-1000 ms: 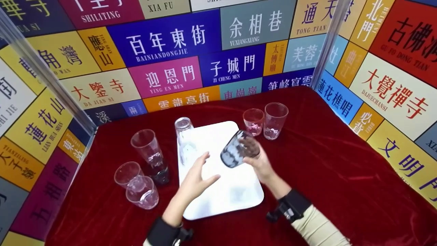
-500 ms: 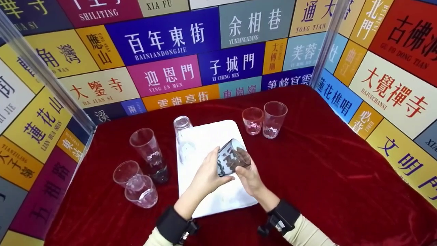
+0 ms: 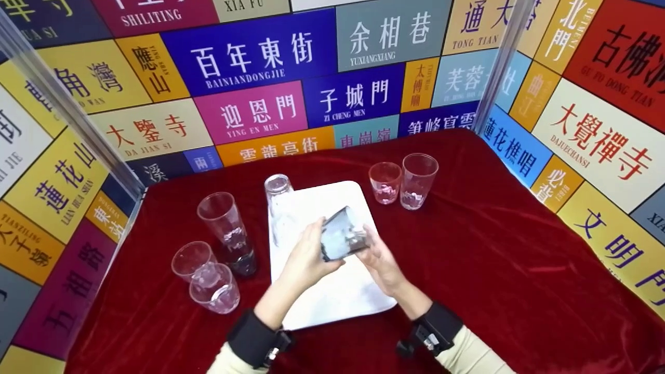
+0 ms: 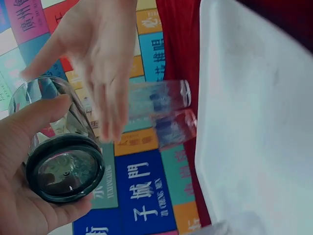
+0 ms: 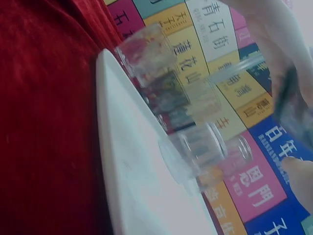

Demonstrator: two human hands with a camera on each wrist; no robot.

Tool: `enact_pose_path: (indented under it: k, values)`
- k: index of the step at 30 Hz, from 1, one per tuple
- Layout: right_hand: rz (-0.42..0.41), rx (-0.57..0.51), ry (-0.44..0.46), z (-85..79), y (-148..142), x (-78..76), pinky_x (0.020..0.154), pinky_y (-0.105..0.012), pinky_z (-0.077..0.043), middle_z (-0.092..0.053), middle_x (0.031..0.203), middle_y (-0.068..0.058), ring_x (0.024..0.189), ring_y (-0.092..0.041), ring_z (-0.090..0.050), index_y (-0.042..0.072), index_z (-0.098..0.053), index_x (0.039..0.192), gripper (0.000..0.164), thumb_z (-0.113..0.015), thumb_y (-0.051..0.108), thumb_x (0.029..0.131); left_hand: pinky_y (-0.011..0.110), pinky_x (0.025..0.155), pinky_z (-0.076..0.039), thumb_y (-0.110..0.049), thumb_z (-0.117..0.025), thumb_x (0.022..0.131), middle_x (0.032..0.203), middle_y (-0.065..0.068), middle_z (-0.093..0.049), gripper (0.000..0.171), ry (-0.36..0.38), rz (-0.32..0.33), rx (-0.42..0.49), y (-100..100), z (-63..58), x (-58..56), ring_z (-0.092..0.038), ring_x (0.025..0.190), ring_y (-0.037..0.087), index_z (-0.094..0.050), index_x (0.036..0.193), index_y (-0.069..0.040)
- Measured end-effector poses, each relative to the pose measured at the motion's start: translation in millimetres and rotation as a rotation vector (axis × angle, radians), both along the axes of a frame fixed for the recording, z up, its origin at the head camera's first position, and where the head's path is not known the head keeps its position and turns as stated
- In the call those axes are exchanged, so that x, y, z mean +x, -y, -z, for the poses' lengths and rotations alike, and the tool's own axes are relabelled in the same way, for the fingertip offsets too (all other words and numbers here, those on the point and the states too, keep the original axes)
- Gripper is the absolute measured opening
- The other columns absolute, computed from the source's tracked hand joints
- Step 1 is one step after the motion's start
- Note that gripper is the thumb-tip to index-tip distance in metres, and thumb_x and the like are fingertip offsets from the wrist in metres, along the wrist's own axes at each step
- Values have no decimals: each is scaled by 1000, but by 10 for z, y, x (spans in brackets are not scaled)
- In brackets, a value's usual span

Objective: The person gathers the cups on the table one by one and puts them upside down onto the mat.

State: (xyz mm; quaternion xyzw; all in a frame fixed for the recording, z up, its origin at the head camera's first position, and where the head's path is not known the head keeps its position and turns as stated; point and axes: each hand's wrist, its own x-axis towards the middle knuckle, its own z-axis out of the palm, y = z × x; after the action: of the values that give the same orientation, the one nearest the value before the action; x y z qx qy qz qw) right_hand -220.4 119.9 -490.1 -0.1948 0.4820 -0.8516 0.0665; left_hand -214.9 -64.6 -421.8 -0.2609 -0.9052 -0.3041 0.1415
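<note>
My left hand [image 3: 306, 257] grips a smoky grey glass tumbler [image 3: 337, 241] above the white tray [image 3: 332, 306]. In the left wrist view the tumbler's thick dark base [image 4: 66, 171] faces the camera, with the thumb over its side. My right hand [image 3: 383, 262] is beside the tumbler's rim end; its fingers [image 4: 110, 93] are extended and not curled round the glass. The tumbler lies tilted in the air, its base toward the left hand. A clear tall glass [image 3: 279, 195] stands at the tray's far left corner.
Left of the tray are a tall glass [image 3: 221, 215] with a dark lower part and two short clear glasses [image 3: 193, 262]. A pink glass [image 3: 385, 187] and a tall clear glass [image 3: 419, 182] stand back right. Red velvet [image 3: 499, 259] covers the table; sign-printed walls [image 3: 249, 57] surround it.
The right hand has brought the tumbler left to the left hand, which has taken hold of it. The right hand's fingers have loosened from the glass.
</note>
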Motion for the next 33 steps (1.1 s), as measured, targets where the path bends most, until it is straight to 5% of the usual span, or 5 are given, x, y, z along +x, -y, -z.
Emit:
enact_pose_path:
  k: [4,13,22,27,33]
  values:
    - [33,25,-68,11,-160,-24,109,-31,-26,-4,146,-32,131,-24,-32,-5,9,142,92,-61,19,87,47,94,-43,-17,-83,61,118,27,-50,90,30,-20,-156,206,-105,-20,-49,109,39,-34,131,9]
    - [117,49,-40,112,-334,17,105,-26,-32,-8,145,-34,125,-19,-40,-6,3,142,78,-53,3,89,47,78,-49,-19,-86,53,98,23,-55,76,204,-47,-531,553,-89,-93,-53,93,41,-46,113,4]
    - [165,47,-24,127,-341,58,103,-26,-36,-15,143,-34,120,-16,-46,-7,-1,142,74,-52,1,89,44,78,-49,-19,-88,49,98,22,-57,62,314,-170,-870,486,-85,-198,-53,96,37,-56,97,2]
    - [169,33,5,145,-330,97,102,-26,-38,-23,143,-29,119,-15,-47,-7,-1,142,74,-52,2,89,38,76,-49,-17,-70,73,99,15,-55,35,189,-270,-1065,288,75,-239,-53,94,28,-61,105,-5]
    - [179,44,30,165,-321,149,102,-26,-37,-18,144,-31,119,-16,-47,-6,-2,142,71,-49,-2,89,37,80,-45,-13,-46,91,104,13,-55,25,213,-347,-1154,144,222,-294,-50,99,26,-63,109,-11]
